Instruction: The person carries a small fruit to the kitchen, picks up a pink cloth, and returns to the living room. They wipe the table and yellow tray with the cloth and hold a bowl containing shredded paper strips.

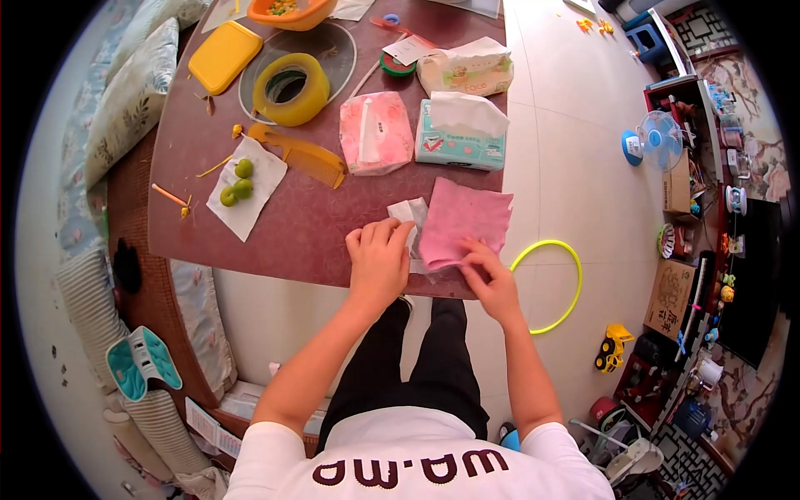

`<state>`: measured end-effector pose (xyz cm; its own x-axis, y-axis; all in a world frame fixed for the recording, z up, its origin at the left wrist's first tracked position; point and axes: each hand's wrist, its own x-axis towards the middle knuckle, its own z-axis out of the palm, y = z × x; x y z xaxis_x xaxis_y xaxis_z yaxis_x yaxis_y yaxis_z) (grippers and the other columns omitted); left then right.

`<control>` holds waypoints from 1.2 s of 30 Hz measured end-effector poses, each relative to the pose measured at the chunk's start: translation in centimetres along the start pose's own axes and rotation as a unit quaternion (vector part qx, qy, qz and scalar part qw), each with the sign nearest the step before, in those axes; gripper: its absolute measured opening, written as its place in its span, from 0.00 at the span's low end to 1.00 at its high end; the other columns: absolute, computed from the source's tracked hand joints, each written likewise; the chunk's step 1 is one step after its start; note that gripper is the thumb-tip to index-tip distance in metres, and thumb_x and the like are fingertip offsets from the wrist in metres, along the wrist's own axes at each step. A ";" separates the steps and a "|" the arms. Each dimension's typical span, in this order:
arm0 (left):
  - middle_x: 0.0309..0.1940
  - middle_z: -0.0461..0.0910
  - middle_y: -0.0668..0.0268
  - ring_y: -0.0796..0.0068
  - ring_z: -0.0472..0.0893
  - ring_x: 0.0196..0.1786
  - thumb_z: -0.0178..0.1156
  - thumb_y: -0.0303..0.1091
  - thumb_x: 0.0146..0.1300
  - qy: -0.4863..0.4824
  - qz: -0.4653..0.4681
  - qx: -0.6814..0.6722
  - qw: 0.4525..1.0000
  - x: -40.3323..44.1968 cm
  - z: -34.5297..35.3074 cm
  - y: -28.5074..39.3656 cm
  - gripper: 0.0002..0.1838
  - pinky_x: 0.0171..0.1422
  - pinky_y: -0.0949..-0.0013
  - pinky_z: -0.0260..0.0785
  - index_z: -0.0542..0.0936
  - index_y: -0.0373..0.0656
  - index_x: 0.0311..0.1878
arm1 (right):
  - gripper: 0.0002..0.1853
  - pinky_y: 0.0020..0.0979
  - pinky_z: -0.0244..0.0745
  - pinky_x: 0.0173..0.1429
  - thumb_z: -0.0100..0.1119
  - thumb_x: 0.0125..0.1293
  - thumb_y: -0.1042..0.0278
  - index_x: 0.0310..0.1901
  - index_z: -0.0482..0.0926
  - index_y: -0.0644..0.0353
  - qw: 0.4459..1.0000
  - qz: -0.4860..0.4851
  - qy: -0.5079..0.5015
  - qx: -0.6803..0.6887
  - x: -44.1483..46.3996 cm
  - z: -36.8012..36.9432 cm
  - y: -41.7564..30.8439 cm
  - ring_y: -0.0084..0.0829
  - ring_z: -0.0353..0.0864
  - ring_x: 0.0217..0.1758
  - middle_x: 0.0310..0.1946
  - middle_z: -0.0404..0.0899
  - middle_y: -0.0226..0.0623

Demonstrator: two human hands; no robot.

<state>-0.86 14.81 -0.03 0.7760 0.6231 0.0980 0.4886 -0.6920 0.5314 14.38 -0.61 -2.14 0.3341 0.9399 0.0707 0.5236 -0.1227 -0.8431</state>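
A pink cloth (465, 218) lies folded near the front edge of the dark red table. My right hand (492, 282) is at its near right corner, with thumb and fingers closed on the cloth's edge. Just left of the cloth is a crumpled white tissue (408, 210), partly under it. My left hand (379, 260) rests on the tabletop with bent fingers closed at the tissue's left side; the fingertips are partly hidden. A pink tissue pack (375, 133) and a teal tissue pack (461, 140) lie just beyond the cloth.
On the table (292, 237) are green fruits (241, 191) on a napkin, a yellow comb (300, 156), a tape roll (291, 89), a yellow lid (224, 57), an orange basket (290, 13) and another tissue pack (467, 67). A yellow-green hoop (578, 287) lies on the floor at right.
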 end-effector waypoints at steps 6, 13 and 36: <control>0.39 0.71 0.67 0.67 0.70 0.47 0.65 0.30 0.45 -0.028 0.030 0.005 0.999 0.0 1.0 1.5 0.21 0.54 0.60 0.54 0.78 0.51 0.47 | 0.03 0.21 0.69 0.50 0.51 0.62 0.78 0.38 0.70 0.63 0.870 0.253 0.118 0.407 -1.2 -1.5 -0.5 0.23 0.75 0.47 0.51 0.75 0.47; 0.37 0.72 0.69 0.67 0.70 0.46 0.66 0.31 0.44 -0.014 0.029 0.020 0.999 0.2 2.2 0.8 0.15 0.54 0.60 0.54 0.78 0.50 0.39 | 0.04 0.17 0.69 0.40 0.50 0.61 0.80 0.37 0.69 0.63 0.846 0.231 0.140 0.459 -1.5 -0.7 -0.3 0.20 0.74 0.41 0.50 0.76 0.47; 0.30 0.76 0.70 0.82 0.75 0.36 0.60 0.25 0.58 0.111 -0.305 -0.386 0.863 -3.8 -6.9 -6.9 0.06 0.39 0.78 0.69 0.74 0.38 0.37 | 0.40 0.48 0.44 0.72 0.67 0.47 0.53 0.62 0.65 0.57 0.965 -0.036 -0.104 -0.236 3.0 6.3 -4.8 0.42 0.56 0.70 0.65 0.61 0.42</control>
<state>-9.92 19.69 1.74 0.3310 0.8993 -0.2858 0.3015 0.1862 0.9351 7.91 4.82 -1.23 0.1449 0.9890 -0.0302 0.8549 -0.1405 -0.4995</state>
